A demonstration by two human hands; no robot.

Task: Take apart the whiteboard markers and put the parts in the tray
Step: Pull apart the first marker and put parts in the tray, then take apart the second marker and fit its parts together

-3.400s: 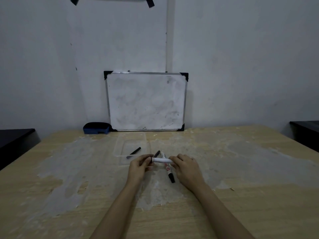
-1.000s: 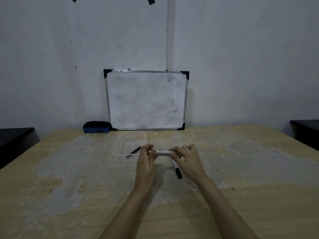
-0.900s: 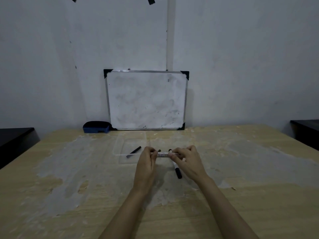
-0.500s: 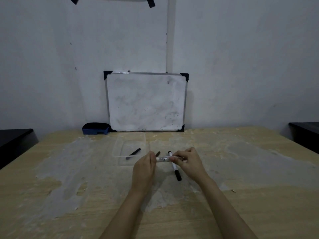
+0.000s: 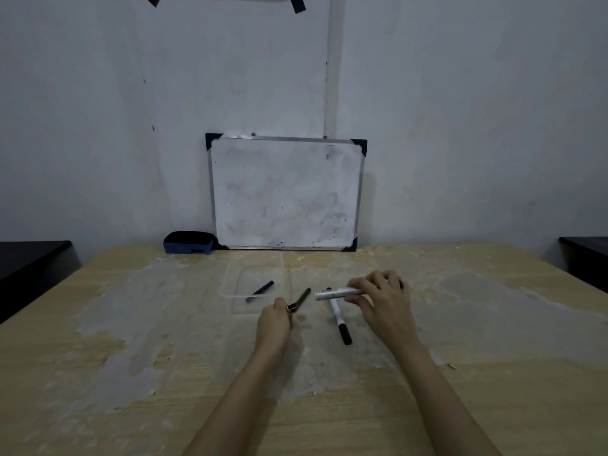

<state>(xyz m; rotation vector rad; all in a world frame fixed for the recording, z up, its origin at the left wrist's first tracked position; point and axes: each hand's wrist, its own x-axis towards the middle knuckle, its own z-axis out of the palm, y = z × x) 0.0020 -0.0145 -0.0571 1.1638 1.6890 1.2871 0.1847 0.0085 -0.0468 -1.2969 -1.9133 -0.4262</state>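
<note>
The wooden surface (image 5: 493,373) is wide, with worn grey patches, and much free room is left on both sides and near the front edge. A whiteboard (image 5: 285,194) leans on the wall at the far edge, an eraser (image 5: 188,242) just beside it. The clear tray (image 5: 235,284) lies before the board and holds one dark marker part (image 5: 260,291). The right hand (image 5: 383,299) holds a white marker barrel (image 5: 332,293); its print is too small to read. The left hand (image 5: 274,320) pinches a thin dark ink stick (image 5: 301,299), closed on its near end. Another marker (image 5: 339,315) lies on the surface between the hands.
</note>
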